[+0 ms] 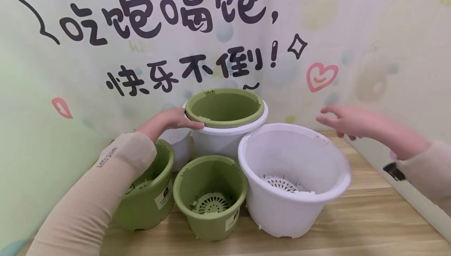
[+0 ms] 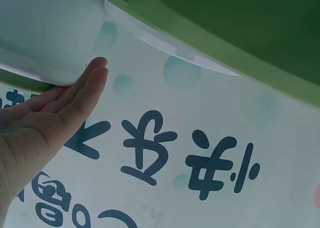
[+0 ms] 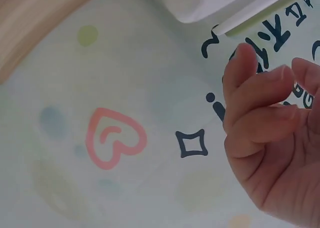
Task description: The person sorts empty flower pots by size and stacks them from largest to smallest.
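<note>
At the back centre, a green plastic pot (image 1: 225, 107) sits nested in a white pot (image 1: 215, 142), its rim standing just above the white one. My left hand (image 1: 176, 119) touches the left side of the white pot's rim, thumb along the front. In the left wrist view the fingers (image 2: 85, 95) lie straight against the white wall. To the right, my right hand (image 1: 349, 121) is raised in the air beyond the large white pot (image 1: 292, 213), holding nothing. Its fingers (image 3: 265, 118) are loosely bent in the right wrist view.
A small green pot (image 1: 211, 224) stands at the front, and a larger green pot (image 1: 144, 209) at the left is partly covered by my sleeve. Behind that one, another white pot (image 1: 179, 150) shows. The wooden tabletop (image 1: 366, 220) meets a printed backdrop (image 1: 282, 9).
</note>
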`<state>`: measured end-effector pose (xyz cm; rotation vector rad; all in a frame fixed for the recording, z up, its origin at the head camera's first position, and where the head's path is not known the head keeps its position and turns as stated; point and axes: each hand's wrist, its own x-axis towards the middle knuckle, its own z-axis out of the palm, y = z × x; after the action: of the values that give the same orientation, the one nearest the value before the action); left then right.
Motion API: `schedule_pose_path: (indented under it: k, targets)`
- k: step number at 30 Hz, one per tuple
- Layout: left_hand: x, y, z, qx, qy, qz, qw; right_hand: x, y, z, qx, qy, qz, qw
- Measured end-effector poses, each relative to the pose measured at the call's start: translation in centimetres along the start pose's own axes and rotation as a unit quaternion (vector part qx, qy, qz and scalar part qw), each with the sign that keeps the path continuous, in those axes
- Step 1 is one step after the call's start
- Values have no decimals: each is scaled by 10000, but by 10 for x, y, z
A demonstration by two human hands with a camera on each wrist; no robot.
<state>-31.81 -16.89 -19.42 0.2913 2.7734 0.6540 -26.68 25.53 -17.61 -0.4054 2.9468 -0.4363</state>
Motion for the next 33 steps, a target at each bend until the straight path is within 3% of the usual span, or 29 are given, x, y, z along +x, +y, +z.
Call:
schedule_pose_path:
  k: [6, 13, 18, 23, 33]
  targets:
    - [1, -1, 0, -80, 36, 92, 9999, -15, 31, 30, 615, -112, 349, 9974]
    - [1, -2, -1, -43, 73, 153, 9998, -11, 40, 54, 1339, -255, 292, 9902]
    - [2, -1, 1, -114, 66, 164, 9998, -4, 43, 60, 2216, -479, 136, 9739]
    - [2, -1, 1, -138, 91, 153, 9997, 2, 45, 62, 2625, -636, 82, 9628]
    - [2, -2, 1, -216, 136, 185, 9995, 10, 49, 60, 2827, -802, 69, 9558]
